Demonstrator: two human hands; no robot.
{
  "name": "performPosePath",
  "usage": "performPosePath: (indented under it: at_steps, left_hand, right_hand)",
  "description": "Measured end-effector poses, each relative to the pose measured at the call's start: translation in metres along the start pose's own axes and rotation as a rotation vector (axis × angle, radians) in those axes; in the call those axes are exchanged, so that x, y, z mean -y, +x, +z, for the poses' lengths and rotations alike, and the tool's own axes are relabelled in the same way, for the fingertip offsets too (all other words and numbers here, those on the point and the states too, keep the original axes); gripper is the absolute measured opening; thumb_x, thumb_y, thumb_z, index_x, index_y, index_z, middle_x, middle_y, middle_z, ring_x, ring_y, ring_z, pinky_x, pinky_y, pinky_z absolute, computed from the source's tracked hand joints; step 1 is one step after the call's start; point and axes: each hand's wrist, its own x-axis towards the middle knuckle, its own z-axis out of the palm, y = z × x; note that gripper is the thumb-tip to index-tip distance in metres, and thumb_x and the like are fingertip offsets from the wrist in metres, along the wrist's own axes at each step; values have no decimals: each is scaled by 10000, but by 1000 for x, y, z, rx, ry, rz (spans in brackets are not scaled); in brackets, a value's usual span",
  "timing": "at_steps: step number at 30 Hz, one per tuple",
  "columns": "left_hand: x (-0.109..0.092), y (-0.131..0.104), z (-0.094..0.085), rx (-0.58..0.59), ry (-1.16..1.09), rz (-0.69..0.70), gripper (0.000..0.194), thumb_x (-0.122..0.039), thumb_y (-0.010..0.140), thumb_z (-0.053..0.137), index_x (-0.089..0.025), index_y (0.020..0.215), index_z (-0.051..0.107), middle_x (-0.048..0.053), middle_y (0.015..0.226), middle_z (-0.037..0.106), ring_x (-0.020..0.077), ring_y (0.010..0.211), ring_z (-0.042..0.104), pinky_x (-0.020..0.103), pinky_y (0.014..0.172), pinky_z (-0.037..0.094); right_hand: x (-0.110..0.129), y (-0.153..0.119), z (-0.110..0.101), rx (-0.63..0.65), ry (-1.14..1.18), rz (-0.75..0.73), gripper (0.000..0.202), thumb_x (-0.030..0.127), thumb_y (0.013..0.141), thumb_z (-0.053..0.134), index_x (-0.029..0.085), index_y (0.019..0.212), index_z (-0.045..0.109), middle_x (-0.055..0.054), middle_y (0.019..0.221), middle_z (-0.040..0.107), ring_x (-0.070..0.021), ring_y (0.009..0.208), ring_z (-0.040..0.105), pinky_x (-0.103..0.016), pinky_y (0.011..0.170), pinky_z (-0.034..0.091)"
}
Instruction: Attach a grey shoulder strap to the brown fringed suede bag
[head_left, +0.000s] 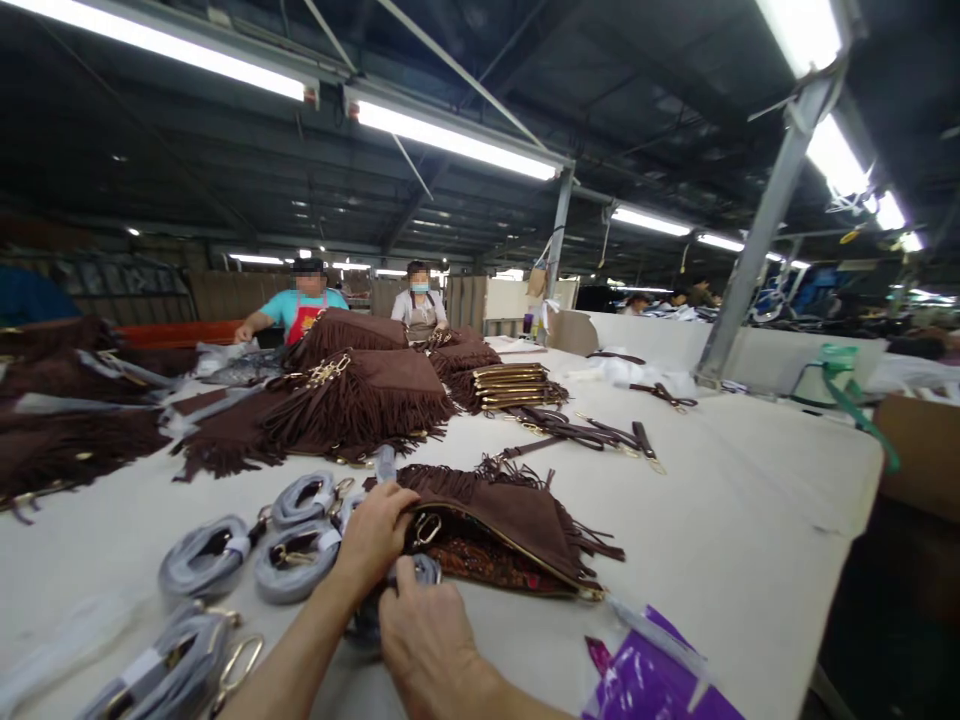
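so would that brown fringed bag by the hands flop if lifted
Probably yes: the fringed bag looks like soft suede lying flat and sagging. Its fringe would likely dangle. The left hand grips its open edge beside a metal ring.

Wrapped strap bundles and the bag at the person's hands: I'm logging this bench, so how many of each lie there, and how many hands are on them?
Wrapped strap bundles: 4, maybe more at the edge
Fringed brown bag at the hands: 1
Hands, left hand and right hand: 2
Total: 7
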Motion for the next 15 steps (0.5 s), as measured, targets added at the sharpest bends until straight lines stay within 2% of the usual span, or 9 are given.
performPosePath:
  at_steps: [4, 9, 13, 15]
  left_hand:
    - [-3, -3, -5, -52, 65, 12, 240, -184, 934, 430, -210, 960, 668, 57, 969, 622, 207, 960, 572, 301, 833, 433]
    - [-11, -7, -16, -121, 51, 29, 228, -185, 938, 431, -212, 902, 654, 47, 935, 605, 199, 916, 564, 288, 792, 423]
    - [-19, -10, -18, -87, 31, 113, 213, -148, 915, 439, -196, 837, 632, 55, 907, 598, 208, 904, 555, 299, 787, 411]
    - [-21, -12, -16, -42, 4, 136, 207, -117, 892, 444, -192, 816, 620, 54, 890, 596, 212, 898, 554, 302, 774, 407]
  right_hand:
    - [-11, -20, -8, 34, -94, -29, 152, 91, 848, 595, 122, 963, 690, -187, 1035, 650, -252, 648, 681, -321, 488, 557]
    - [-41, -42, -37, 123, -205, 122, 214, 184, 835, 717, 158, 1037, 652, -149, 1054, 660, -287, 720, 709, -358, 579, 592]
    - [-67, -31, -46, 92, -244, 263, 103, 131, 903, 613, 133, 996, 657, -142, 947, 682, -295, 770, 716, -359, 650, 588]
    - [-74, -19, -41, 41, -258, 321, 175, 55, 925, 507, 98, 1019, 649, -182, 977, 672, -301, 799, 714, -370, 672, 585]
